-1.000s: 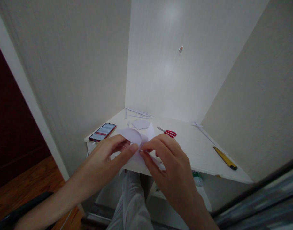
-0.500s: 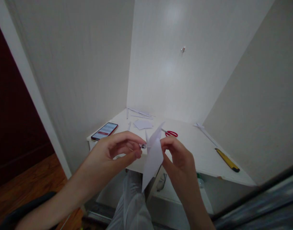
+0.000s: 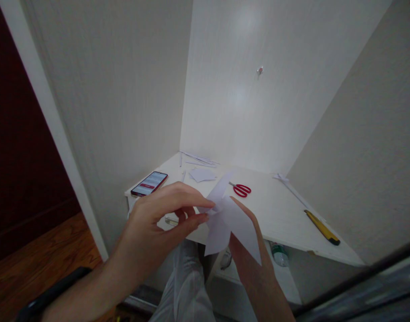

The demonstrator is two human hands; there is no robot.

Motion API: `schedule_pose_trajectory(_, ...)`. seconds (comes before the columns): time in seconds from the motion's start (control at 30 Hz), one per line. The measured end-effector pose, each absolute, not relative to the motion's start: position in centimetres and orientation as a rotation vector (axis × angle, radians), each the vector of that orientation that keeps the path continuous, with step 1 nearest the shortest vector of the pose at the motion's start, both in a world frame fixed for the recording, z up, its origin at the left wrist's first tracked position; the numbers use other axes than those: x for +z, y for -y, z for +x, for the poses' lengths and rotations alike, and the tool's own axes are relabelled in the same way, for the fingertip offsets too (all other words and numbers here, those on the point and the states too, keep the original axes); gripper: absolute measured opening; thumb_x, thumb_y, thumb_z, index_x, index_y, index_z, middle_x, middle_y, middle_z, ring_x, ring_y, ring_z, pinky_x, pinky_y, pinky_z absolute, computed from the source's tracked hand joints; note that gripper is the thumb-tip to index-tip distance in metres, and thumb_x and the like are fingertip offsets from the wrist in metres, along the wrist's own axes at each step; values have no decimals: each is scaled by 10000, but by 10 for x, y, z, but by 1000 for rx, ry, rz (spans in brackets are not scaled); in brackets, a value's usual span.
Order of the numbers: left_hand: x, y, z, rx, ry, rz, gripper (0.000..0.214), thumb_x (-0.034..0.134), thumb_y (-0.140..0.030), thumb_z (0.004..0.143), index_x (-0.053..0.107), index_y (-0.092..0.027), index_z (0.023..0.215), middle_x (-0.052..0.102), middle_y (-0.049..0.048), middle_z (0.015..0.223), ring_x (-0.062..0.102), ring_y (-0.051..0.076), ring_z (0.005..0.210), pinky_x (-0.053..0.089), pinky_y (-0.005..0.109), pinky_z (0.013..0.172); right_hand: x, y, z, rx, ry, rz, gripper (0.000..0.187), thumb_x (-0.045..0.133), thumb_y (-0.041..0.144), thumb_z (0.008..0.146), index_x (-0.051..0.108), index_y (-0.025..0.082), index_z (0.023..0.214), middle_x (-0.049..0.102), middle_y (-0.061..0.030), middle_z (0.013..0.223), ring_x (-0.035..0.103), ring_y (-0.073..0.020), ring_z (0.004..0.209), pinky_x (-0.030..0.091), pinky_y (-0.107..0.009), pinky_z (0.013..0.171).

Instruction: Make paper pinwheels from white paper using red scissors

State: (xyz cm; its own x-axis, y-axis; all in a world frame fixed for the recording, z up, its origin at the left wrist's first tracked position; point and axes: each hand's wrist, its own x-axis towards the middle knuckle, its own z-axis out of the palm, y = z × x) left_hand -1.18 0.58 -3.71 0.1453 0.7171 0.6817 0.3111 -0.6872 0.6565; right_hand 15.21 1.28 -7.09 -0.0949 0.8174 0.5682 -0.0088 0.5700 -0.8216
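A white paper pinwheel (image 3: 225, 223) with several pointed blades is held up in front of me, over the near edge of the white desk (image 3: 278, 214). My left hand (image 3: 171, 210) pinches it near its middle between thumb and forefinger; any small part between those fingertips is hidden. On the other side, my right hand (image 3: 255, 241) supports the pinwheel from behind, its fingertips covered by the blades. Red-handled scissors (image 3: 241, 190) lie on the desk just beyond the pinwheel.
A phone (image 3: 149, 183) with a lit screen lies at the desk's left edge. Paper sheets (image 3: 202, 174) and thin strips (image 3: 200, 158) lie at the back. A yellow utility knife (image 3: 321, 227) rests at the right, near a paper stick (image 3: 293, 190). Below is a bottle (image 3: 279, 255).
The pinwheel has turned from nearly edge-on to facing me more, its blades spread. My left fingertips have moved in to its middle, and my right hand has shifted behind it.
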Motion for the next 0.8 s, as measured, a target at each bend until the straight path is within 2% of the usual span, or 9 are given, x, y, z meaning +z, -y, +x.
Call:
schedule_pose_trajectory(0.2,-37,-4,-10,1565,-1062,1942,147,734,-124,733,771,-254,789,734,-38,717,599,86,583,475,155,533,-65,-13,151,911,1375,-744,261,612,477,822,681,248,718,663,-32,661,580,-172,562,436,-233,438)
schedule_pose_trajectory(0.3,-37,-4,-12,1563,-1051,1742,120,762,-126,682,753,-243,702,717,-50,639,606,89,563,483,151,526,-64,-16,151,1096,1303,-681,175,698,363,757,637,223,670,616,7,598,512,-132,497,401,-213,425)
schedule_pose_trajectory(0.43,-37,-5,-15,1487,-1065,1629,101,765,-145,671,741,-236,636,725,-39,624,634,104,582,491,154,518,-67,-17,152,1135,1263,-646,119,719,220,736,619,211,673,601,22,659,509,-121,561,423,-219,493)
schedule_pose_trajectory(0.8,-34,-6,-17,1403,-969,1524,101,785,-152,643,725,-219,597,742,-16,655,668,130,627,529,185,557,-60,-12,156,812,1494,-691,125,650,108,794,644,220,740,637,18,727,576,-148,705,450,-261,642)
